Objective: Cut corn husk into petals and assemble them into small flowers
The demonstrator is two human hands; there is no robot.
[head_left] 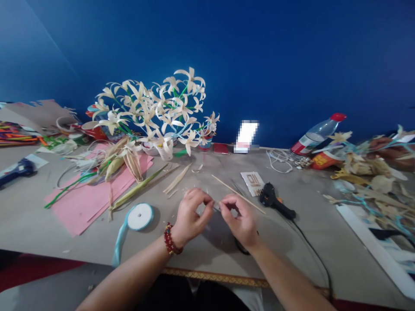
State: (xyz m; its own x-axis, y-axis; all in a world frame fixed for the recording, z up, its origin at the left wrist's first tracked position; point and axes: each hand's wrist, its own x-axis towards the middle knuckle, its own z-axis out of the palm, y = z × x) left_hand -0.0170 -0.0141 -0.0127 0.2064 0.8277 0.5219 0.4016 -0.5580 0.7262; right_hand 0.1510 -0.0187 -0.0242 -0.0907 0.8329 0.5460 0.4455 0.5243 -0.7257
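Head view, clock read from the fingertips, 12 pointing at the wall. Left hand (194, 216) and right hand (240, 219) just beside each other, not touching; each has thumb and forefinger pinched together, seemingly on one small pale piece (217, 207) in the gap, mid-table, raised over the top. Too small and blurred to name; maybe husk. Judging by look: very light, thin, bendy, easily torn or creased, not likely slippery. Fingertip pinch at its ends suits it; squeezing hard might split it.

Around: husk strips (177, 180) at 10, loose. Thin stick (240, 194) at 2, slanting just past the right fingers, nearest obstacle. Black glue gun (277, 204) at 3, cord (314, 249) trailing toward 4, near right forearm; snag risk. Dark item at 5, mostly under right wrist, can't identify. Ribbon roll (145, 221) at 9, tail hanging toward 8; pink paper (73, 211) farther out at 9. White flowers (147, 116) at 11, bottle (313, 138) at 2, both well apart.
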